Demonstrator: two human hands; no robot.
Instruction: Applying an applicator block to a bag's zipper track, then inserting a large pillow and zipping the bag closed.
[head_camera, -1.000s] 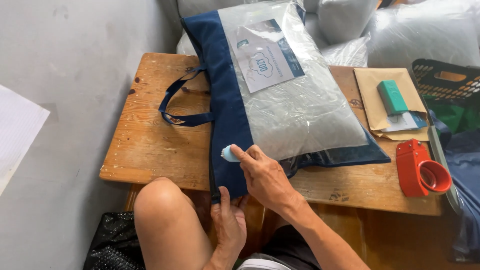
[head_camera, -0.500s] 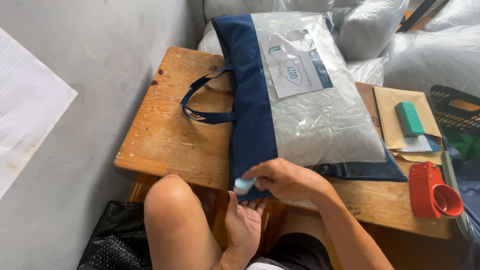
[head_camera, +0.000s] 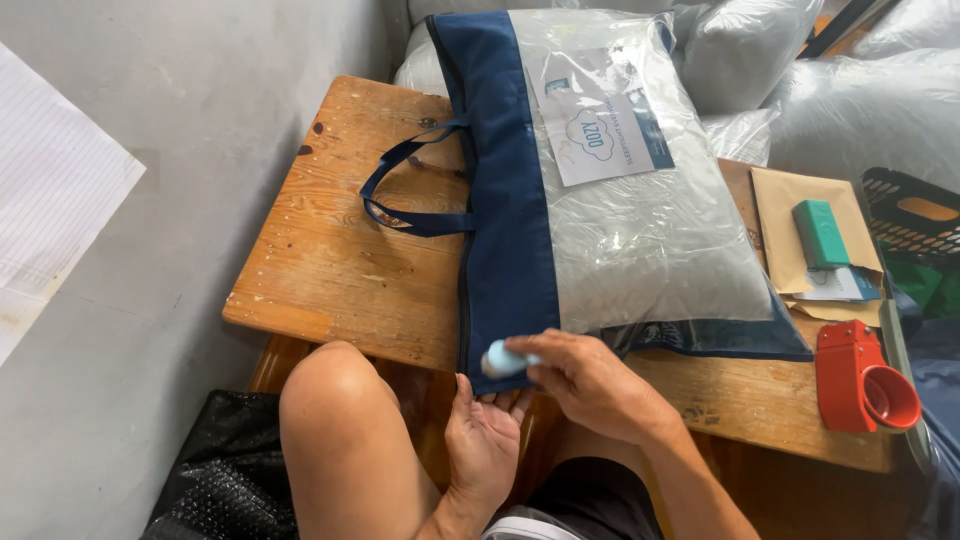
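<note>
The right hand (head_camera: 590, 380) grips a small light-blue tool (head_camera: 503, 359) in closed fingers, its tip on the near corner of the navy pillow bag (head_camera: 505, 240) where it overhangs the wooden surface (head_camera: 340, 270). The left hand (head_camera: 482, 440) waits open, palm up, just below — cupped fingers touching the fabric edge. It looks best to keep that corner taut from beneath and press the tool lightly along the seam — the zip line lies just left of the fingertips.

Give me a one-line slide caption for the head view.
Right hand presses a small light-blue tool to the blue bag's corner; left hand supports beneath.
</note>
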